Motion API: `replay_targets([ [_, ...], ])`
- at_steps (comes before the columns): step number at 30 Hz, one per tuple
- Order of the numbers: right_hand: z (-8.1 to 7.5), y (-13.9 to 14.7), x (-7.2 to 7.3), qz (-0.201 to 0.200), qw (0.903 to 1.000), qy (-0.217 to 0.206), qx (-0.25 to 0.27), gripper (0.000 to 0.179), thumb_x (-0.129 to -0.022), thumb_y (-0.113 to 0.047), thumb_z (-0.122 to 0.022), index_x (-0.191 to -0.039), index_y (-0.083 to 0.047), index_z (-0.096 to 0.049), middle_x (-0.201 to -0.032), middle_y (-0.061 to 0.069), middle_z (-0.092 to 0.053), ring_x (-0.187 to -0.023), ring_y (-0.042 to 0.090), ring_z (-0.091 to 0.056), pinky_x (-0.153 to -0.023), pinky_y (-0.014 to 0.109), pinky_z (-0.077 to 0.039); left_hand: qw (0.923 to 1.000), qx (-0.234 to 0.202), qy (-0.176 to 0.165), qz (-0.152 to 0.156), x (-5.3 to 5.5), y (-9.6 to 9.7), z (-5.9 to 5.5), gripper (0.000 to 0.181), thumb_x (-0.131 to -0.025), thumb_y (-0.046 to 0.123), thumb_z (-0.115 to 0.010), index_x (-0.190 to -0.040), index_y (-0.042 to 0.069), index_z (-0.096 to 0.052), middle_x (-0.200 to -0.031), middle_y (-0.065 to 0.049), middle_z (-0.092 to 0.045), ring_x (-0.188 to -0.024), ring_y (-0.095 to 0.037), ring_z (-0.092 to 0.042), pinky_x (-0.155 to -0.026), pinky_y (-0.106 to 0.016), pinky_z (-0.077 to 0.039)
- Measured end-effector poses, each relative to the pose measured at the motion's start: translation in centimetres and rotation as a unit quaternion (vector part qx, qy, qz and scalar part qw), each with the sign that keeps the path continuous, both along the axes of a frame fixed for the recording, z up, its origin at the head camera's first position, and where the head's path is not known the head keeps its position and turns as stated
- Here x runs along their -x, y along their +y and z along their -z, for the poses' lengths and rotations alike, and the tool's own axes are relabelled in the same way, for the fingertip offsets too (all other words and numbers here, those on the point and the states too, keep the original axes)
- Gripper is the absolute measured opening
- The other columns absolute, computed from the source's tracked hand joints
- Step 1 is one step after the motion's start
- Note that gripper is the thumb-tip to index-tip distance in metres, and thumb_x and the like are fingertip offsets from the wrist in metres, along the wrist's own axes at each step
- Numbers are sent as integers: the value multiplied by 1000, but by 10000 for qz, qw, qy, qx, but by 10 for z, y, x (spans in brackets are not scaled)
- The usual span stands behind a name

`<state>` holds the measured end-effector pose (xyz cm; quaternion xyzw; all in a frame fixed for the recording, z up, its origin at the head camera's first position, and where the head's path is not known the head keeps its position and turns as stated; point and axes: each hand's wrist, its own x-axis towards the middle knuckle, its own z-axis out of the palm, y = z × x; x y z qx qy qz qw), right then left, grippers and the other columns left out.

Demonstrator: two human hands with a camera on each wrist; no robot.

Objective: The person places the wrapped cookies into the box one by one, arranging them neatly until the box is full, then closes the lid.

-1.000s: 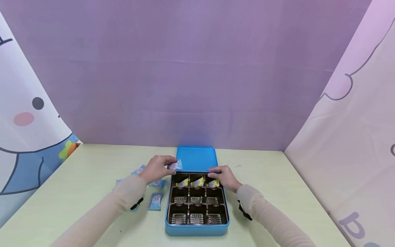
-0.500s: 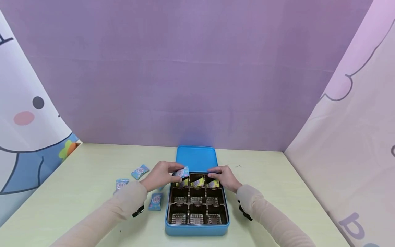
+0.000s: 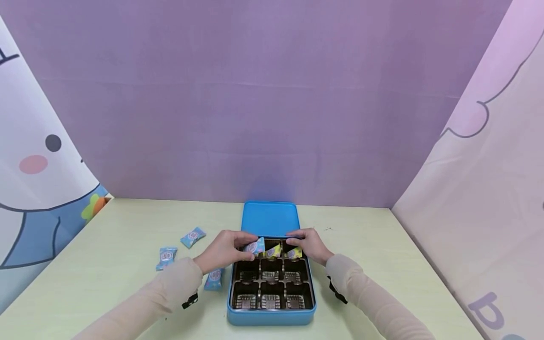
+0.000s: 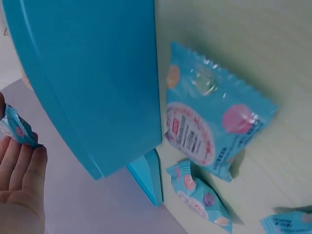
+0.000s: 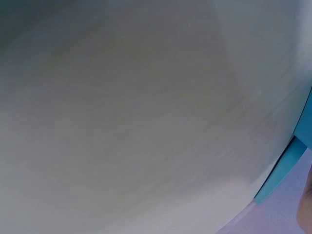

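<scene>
My left hand (image 3: pixel 225 250) pinches a blue candy packet (image 3: pixel 256 246) between thumb and fingers, over the far left compartment of a blue box (image 3: pixel 272 317). In the left wrist view this packet (image 4: pixel 18 127) shows at the fingertips, above the box side (image 4: pixel 92 78). The box has a dark brown insert with several compartments. Yellow packets (image 3: pixel 273 250) stand in the far row's middle and right compartments; the left one is hidden behind the blue packet. My right hand (image 3: pixel 312 243) grips the far right rim, thumb on the inner side. Only a sliver of it shows in the right wrist view.
Several blue packets lie on the pale table left of the box, among them one packet (image 3: pixel 193 237) at the back, one (image 3: pixel 167 256) farther left and one (image 3: pixel 214 279) beside the box. Behind the box lies its blue lid (image 3: pixel 271 218). A purple backdrop (image 3: pixel 272 104) rises behind the table.
My left hand has moved right and down with the blue packet, from the box's far left corner to over the far left compartment. The right hand has stayed in place.
</scene>
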<state>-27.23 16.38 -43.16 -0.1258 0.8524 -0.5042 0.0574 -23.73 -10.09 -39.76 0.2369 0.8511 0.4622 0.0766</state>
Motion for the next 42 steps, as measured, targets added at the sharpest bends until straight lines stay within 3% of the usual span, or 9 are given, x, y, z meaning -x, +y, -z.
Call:
replay_targets([
  [6, 19, 4, 12, 108, 9999, 52, -54, 27, -87, -18, -62, -112, -9, -67, -119, 10, -62, -113, 28, -56, -91, 40, -50, 9999, 139, -47, 35, -5, -3, 4, 45, -79, 23, -72, -122, 17, -60, -121, -5, -61, -113, -23, -57, -91, -40, -50],
  [18, 21, 5, 14, 11, 9998, 145, -95, 27, -87, -22, -62, -111, -12, -68, -116, 9, -63, -112, 27, -56, -89, 39, -51, 9997, 244, 19, 54, -10, -10, 12, 46, -78, 29, -73, -121, 17, -61, -119, -5, -62, -112, -23, -58, -90, -40, -50],
  [26, -10, -3, -8, -24, 9998, 128, -151, 27, -89, -10, -59, -113, 1, -64, -116, 17, -61, -112, 33, -55, -90, 42, -50, 9996, 227, -94, 146, -13, -11, 14, 47, -78, 28, -72, -122, 14, -59, -120, -6, -61, -113, -24, -57, -91, -39, -49],
  [33, 19, 6, 13, 90, 9999, 80, -25, 26, -87, -16, -62, -110, -8, -68, -116, 11, -63, -111, 29, -56, -90, 41, -50, 9995, 234, -34, 218, -15, -10, 17, 45, -79, 21, -72, -121, 11, -60, -119, -8, -62, -113, -25, -57, -94, -39, -48],
  [42, 21, 5, 14, 153, 9999, 31, -40, 24, -86, -20, -63, -108, -12, -69, -115, 9, -64, -111, 27, -57, -90, 40, -50, 9993, 207, 45, 323, -17, -12, 19, 44, -80, 19, -72, -121, 11, -60, -119, -8, -62, -112, -25, -57, -94, -38, -48],
])
